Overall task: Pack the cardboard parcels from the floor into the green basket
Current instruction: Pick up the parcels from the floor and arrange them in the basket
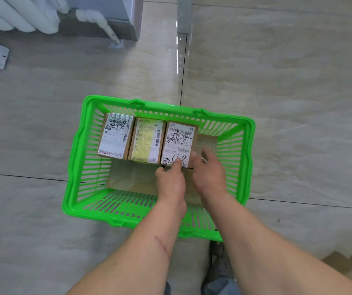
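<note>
The green basket (79,158) stands on the tiled floor in the middle of the view. Three labelled cardboard parcels lie side by side along its far wall: a left parcel (115,136), a middle parcel (146,141) with yellow tape, and a right parcel (179,141). Flat cardboard pieces (132,177) lie beneath them. Both hands are at the right parcel's near edge. My left hand (171,179) presses a finger on its label. My right hand (208,167) grips its right near corner, thumb on top.
More cardboard parcels (349,265) lie on the floor at the lower right. A white radiator (17,13) and its pipe stand at the top left. A grey metal post (184,13) rises at the top centre. My shoe (217,271) is just behind the basket.
</note>
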